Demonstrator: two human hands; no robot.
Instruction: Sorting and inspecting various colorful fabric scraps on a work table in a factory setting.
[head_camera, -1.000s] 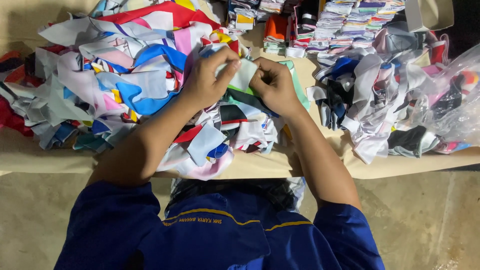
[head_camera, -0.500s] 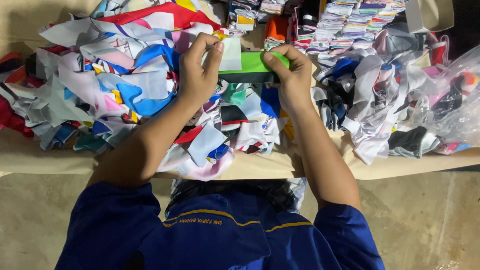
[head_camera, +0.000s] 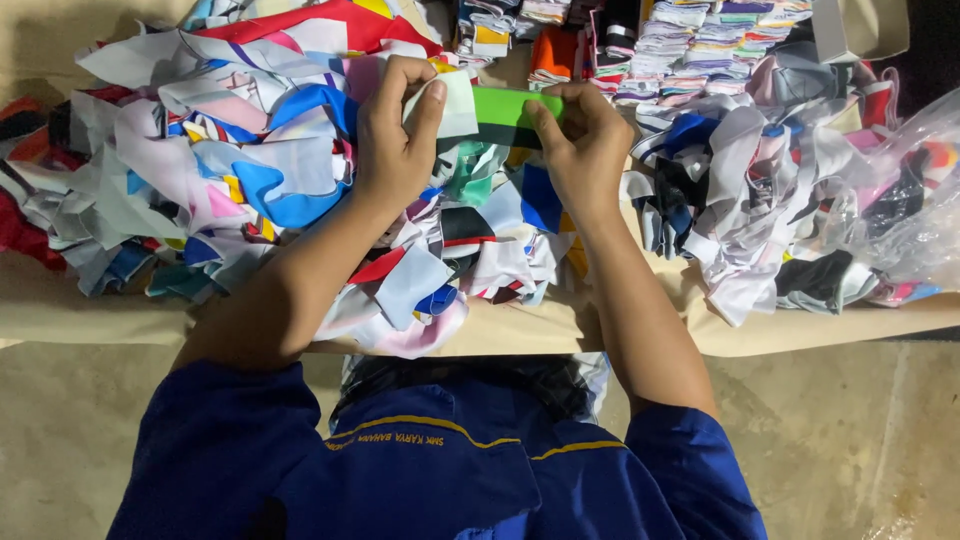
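Both hands pinch one green, white and black fabric strip (head_camera: 495, 112) above the scrap pile (head_camera: 300, 190). The left hand (head_camera: 395, 140) closes on its white end. The right hand (head_camera: 585, 145) seems clamped on the green end, fingertips partly hidden.

Looking like a garment workshop: sitting at a table (head_camera: 560, 335) heaped with printed fabric offcuts (head_camera: 250, 170), with sorted stacks of pieces (head_camera: 700, 40) lining the far edge, more scraps (head_camera: 740, 200) spilling from a clear plastic bag (head_camera: 920, 190), wearing a blue work uniform (head_camera: 430, 470) over a bare concrete floor (head_camera: 840, 430)
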